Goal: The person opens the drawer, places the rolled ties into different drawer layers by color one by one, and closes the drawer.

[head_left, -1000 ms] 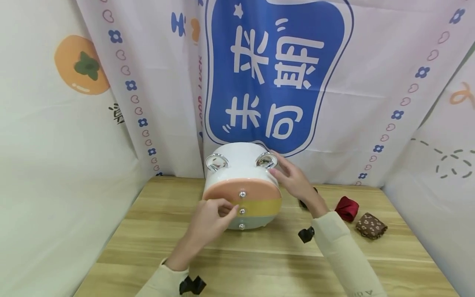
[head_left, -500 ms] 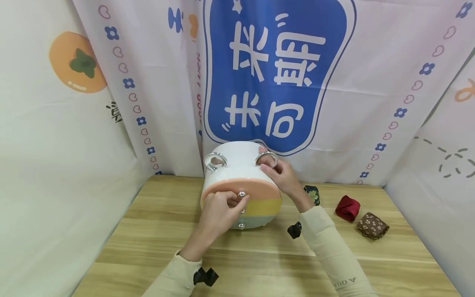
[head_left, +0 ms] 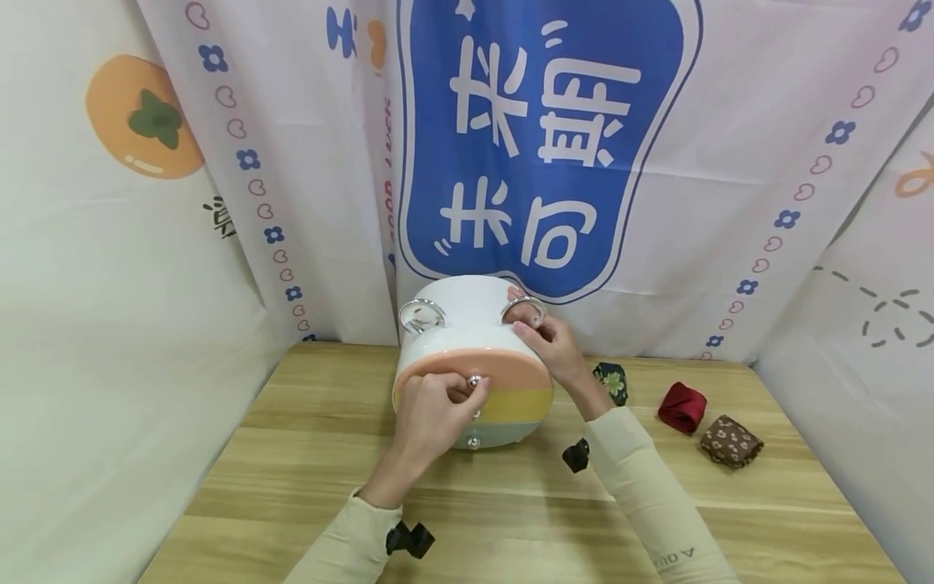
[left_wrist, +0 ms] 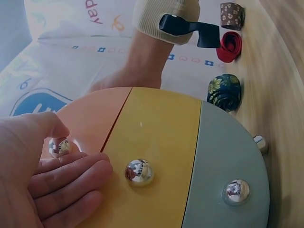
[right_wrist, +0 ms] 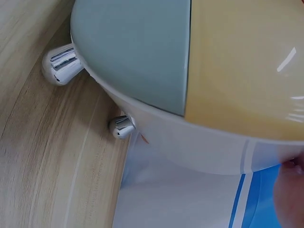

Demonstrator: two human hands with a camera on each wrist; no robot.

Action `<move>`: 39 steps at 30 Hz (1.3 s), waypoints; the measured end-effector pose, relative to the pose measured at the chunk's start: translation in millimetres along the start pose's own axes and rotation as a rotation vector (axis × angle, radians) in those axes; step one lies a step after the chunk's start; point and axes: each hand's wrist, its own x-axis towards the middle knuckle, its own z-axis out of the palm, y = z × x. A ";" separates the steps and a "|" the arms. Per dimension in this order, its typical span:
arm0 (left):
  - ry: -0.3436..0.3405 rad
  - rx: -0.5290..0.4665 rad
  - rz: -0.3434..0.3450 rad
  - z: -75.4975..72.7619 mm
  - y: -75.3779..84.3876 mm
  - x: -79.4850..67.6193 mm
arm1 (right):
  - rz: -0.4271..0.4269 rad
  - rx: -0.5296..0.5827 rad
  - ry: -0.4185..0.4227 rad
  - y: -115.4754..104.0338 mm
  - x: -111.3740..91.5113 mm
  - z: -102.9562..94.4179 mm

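Note:
A white rounded drawer box (head_left: 467, 304) stands at the back of the table, with orange, yellow and green drawer fronts and two shiny silver ears on top. My left hand (head_left: 434, 410) pinches the top silver knob (left_wrist: 59, 147) on the orange drawer (left_wrist: 95, 118) between thumb and index finger, the other fingers lying beside it. The middle knob (left_wrist: 139, 172) and lower knob (left_wrist: 236, 192) are untouched. My right hand (head_left: 556, 349) grips the box at the right silver ear (head_left: 523, 302), thumb in front; its other fingers are partly hidden. Only a blurred bit of it shows in the right wrist view.
Three small fabric rolls lie right of the box: a dark green floral one (head_left: 611, 383), a red one (head_left: 683, 407) and a brown flowered one (head_left: 732, 442). Silver feet (right_wrist: 61, 65) hold the box above the wooden table (head_left: 292, 478). A printed curtain (head_left: 700, 203) hangs close behind.
My left hand has risen from beside the middle knob to the top knob and taken hold of it. My right hand has shifted left around the ear, uncovering the green roll.

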 end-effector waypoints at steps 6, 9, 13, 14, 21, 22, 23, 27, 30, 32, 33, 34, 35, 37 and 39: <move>0.025 0.023 0.015 -1.8 0.4 -1.2 | -0.010 -0.005 -0.001 -1.4 0.3 2.5; 0.031 0.027 0.024 -2.8 0.8 -2.3 | -0.019 -0.008 -0.003 -1.4 0.0 3.2; 0.042 0.030 0.038 -3.0 1.1 -4.5 | -0.011 -0.008 -0.006 -0.5 -0.4 3.3; 0.044 0.029 0.041 -2.9 1.2 -5.2 | -0.010 -0.005 -0.007 -0.4 -0.4 3.2; 0.040 0.011 0.070 -3.6 3.8 -10.7 | -0.028 -0.011 -0.003 -1.0 -0.8 2.5; 0.042 0.010 0.075 -3.8 4.1 -11.4 | -0.027 -0.011 -0.001 -1.1 -1.0 2.4; 0.043 0.012 0.079 -4.1 4.8 -12.0 | -0.025 -0.011 0.001 -1.3 -1.1 2.4; 0.044 0.023 0.086 -5.3 6.7 -15.3 | -0.019 0.000 0.002 -1.6 -1.4 2.3; 0.042 0.032 0.091 -5.3 7.7 -18.1 | -0.019 0.005 0.000 -1.2 -1.6 1.6; 0.042 0.033 0.093 -5.7 8.1 -20.3 | -0.019 0.010 -0.004 -1.1 -1.8 1.6; 0.042 0.035 0.094 -6.0 8.7 -21.2 | -0.018 0.011 -0.004 -1.0 -2.0 1.5; 0.041 0.033 0.094 -6.3 9.2 -22.0 | -0.017 0.013 -0.005 -0.9 -2.3 1.5; 0.039 0.030 0.094 -6.8 9.9 -23.0 | -0.017 0.012 -0.007 -0.7 -2.3 1.5; 0.038 0.028 0.089 -7.6 11.3 -24.7 | -0.013 0.013 -0.007 -0.9 -2.9 1.6; 0.038 0.027 0.087 -8.6 12.6 -26.3 | -0.009 0.009 -0.002 -1.0 -3.3 1.9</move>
